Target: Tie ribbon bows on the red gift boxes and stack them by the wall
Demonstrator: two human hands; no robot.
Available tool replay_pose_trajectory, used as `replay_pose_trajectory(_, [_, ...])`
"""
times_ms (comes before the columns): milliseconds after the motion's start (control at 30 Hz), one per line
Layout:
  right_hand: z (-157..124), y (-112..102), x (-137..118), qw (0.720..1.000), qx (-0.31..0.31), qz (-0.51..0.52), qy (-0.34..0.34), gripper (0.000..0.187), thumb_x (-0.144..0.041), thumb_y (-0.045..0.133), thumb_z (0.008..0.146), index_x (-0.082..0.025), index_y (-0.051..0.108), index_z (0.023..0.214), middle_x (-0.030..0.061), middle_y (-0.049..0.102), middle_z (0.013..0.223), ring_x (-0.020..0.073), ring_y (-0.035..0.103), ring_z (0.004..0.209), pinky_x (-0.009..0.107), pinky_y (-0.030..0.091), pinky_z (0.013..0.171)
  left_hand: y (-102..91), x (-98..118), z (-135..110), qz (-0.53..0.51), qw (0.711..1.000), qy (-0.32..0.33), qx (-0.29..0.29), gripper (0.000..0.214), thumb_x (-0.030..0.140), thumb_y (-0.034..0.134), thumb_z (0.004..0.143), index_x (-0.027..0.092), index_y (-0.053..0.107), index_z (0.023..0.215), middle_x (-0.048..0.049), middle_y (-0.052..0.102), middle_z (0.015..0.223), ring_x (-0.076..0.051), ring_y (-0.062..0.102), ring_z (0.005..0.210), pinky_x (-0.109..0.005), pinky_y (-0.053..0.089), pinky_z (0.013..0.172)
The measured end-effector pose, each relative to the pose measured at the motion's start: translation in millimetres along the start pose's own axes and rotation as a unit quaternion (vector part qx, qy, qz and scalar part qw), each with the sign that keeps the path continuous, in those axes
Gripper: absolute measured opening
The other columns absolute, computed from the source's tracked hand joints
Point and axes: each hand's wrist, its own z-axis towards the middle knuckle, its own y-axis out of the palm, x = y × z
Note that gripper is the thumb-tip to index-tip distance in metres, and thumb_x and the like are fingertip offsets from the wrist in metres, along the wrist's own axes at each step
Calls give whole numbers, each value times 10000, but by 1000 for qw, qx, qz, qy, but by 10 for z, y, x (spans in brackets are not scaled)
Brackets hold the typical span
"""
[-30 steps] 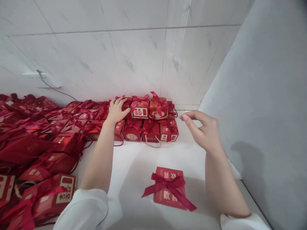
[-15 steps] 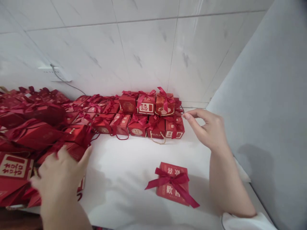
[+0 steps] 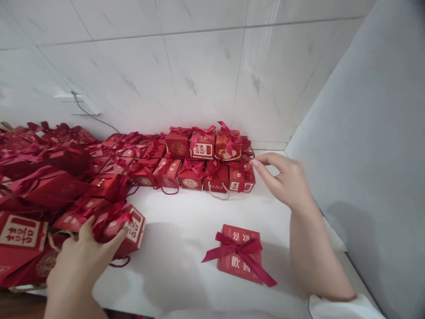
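Observation:
My left hand (image 3: 79, 259) has its thumb and fingers around a red gift box (image 3: 121, 230) that has a bow on top and a white panel with red characters on one side. Beside that hand lie more red boxes in a loose heap. Thumb and forefinger of my right hand (image 3: 283, 179) are pinched together at the right end of the boxes by the wall, close to a dark cord loop; what they hold, if anything, I cannot make out. A single red gift box with a ribbon bow (image 3: 239, 254) sits on the white table between my hands.
Along the wall stand rows of red gift boxes (image 3: 191, 175), with three stacked boxes (image 3: 202, 144) on top. A larger pile of boxes (image 3: 43, 186) fills the left side. A cable runs from the wall socket (image 3: 76, 105). A grey panel (image 3: 375, 146) bounds the right.
My left hand has closed on a gift box at the edge of the heap, and the box has come up and right into clearer view. The right hand has barely moved.

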Motion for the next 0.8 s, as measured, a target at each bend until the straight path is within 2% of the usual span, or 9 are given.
replay_pose_trajectory(67, [3, -4, 5, 1000, -3, -1, -3, 149, -293, 556, 961, -226, 668, 889, 5, 717, 881, 185, 674, 801, 289, 489, 709, -152, 248, 28, -16, 999, 28, 23, 1100, 914, 451, 597, 295, 321, 1498, -226, 473, 1321, -495, 530, 1191, -599, 454, 955])
replay_pose_trajectory(167, [7, -18, 13, 1000, -8, -5, -8, 130, -278, 564, 960, -228, 663, 892, -7, 715, 883, 171, 672, 805, 276, 483, 712, -315, 647, 261, -92, 984, 87, 123, 927, 807, 570, 644, 326, 450, 1427, -164, 493, 1291, -444, 542, 1190, -588, 457, 974])
replay_pose_trajectory(233, [8, -28, 17, 1000, -8, -4, -9, 125, -275, 566, 962, -227, 661, 896, -9, 714, 887, 168, 670, 811, 273, 481, 720, -344, 924, 554, -178, 956, 123, 197, 842, 674, 674, 660, 266, 516, 1380, -157, 494, 1266, -381, 542, 1196, -522, 442, 1033])
replay_pose_trajectory(367, [7, -46, 26, 1000, -7, -3, -6, 129, -276, 564, 965, -226, 661, 897, -7, 712, 887, 170, 668, 812, 279, 479, 732, -227, 1508, 1230, -328, 864, 188, 332, 773, 531, 743, 690, 148, 542, 1331, -150, 446, 1283, -291, 508, 1206, -399, 385, 1108])
replay_pose_trajectory(467, [9, -55, 33, 1000, -14, -9, -3, 131, -274, 559, 969, -227, 664, 906, -6, 711, 892, 174, 667, 817, 284, 478, 737, -55, 1907, 1580, -373, 839, 189, 348, 762, 445, 767, 694, 80, 515, 1315, -166, 427, 1283, -286, 487, 1208, -394, 371, 1115])
replay_pose_trajectory(533, [12, -60, 39, 1000, -22, -8, -2, 131, -273, 556, 971, -226, 664, 912, -5, 711, 897, 175, 667, 822, 285, 479, 743, 69, 2098, 1704, -369, 858, 210, 290, 762, 413, 772, 689, 84, 503, 1321, -185, 411, 1299, -320, 466, 1241, -431, 362, 1121])
replay_pose_trajectory(667, [10, -61, 60, 999, -28, -15, 1, 129, -274, 560, 970, -228, 662, 907, -8, 711, 902, 174, 667, 831, 281, 477, 744, 207, 2182, 1720, -331, 884, 273, 187, 853, 435, 739, 714, 125, 409, 1437, -229, 293, 1452, -403, 280, 1406, -534, 248, 1173])
replay_pose_trajectory(733, [5, -58, 72, 999, -27, -22, 1, 119, -273, 567, 966, -230, 660, 906, -13, 712, 908, 173, 668, 837, 277, 474, 742, 163, 2045, 1623, -328, 878, 282, 206, 864, 467, 694, 756, 128, 358, 1476, -230, 226, 1521, -393, 197, 1452, -542, 202, 1188])
replay_pose_trajectory(800, [1, -54, 84, 999, -28, -27, 0, 109, -269, 572, 964, -232, 656, 906, -18, 711, 906, 168, 669, 836, 273, 471, 741, 48, 1790, 1492, -314, 870, 265, 274, 801, 502, 653, 793, 132, 392, 1453, -221, 241, 1541, -374, 211, 1452, -564, 179, 1185])
